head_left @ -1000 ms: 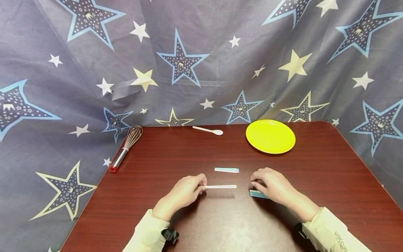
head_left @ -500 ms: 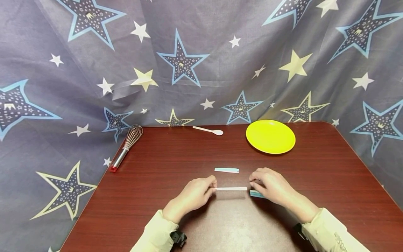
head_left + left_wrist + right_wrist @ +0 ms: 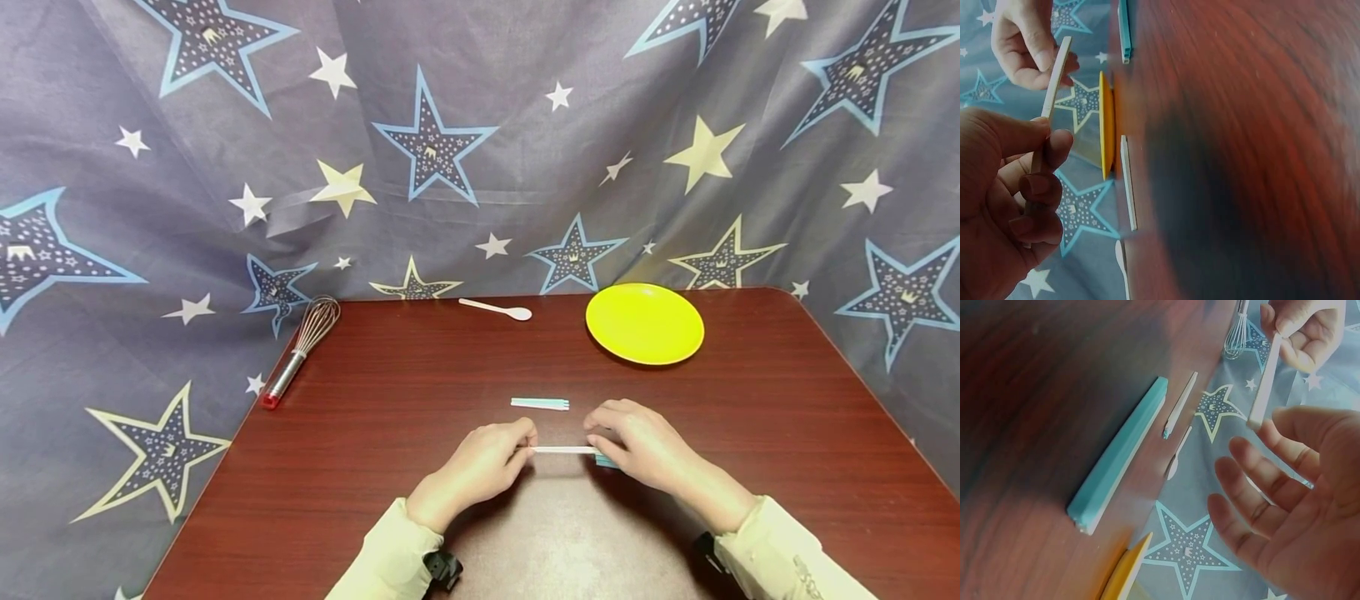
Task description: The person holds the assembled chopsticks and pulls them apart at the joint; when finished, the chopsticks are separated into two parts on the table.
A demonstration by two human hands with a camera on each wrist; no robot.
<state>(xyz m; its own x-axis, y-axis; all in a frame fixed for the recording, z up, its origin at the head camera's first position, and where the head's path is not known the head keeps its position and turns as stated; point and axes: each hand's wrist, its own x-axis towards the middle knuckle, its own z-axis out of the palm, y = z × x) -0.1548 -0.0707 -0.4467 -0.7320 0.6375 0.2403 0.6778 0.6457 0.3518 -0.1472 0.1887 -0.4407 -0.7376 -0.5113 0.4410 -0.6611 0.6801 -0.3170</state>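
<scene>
My left hand pinches one end of a thin white stick between thumb and fingers, its other fingertips curled behind in the left wrist view. The stick points sideways above the table toward my right hand. That hand hovers with relaxed, slightly bent fingers, its thumb and forefinger right at the stick's far end in the right wrist view. Below it lies a bundle of teal sticks, partly hidden by the hand in the head view. A smaller group of white and light-blue sticks lies farther back.
A yellow plate sits at the back right of the brown table. Near the back edge lies a white spoon. A whisk with a red-tipped handle rests along the left edge. Behind hangs a star-patterned cloth.
My left hand has moved right with the white stick, bringing its far end up to my right fingers. The right hand has shifted slightly left.
</scene>
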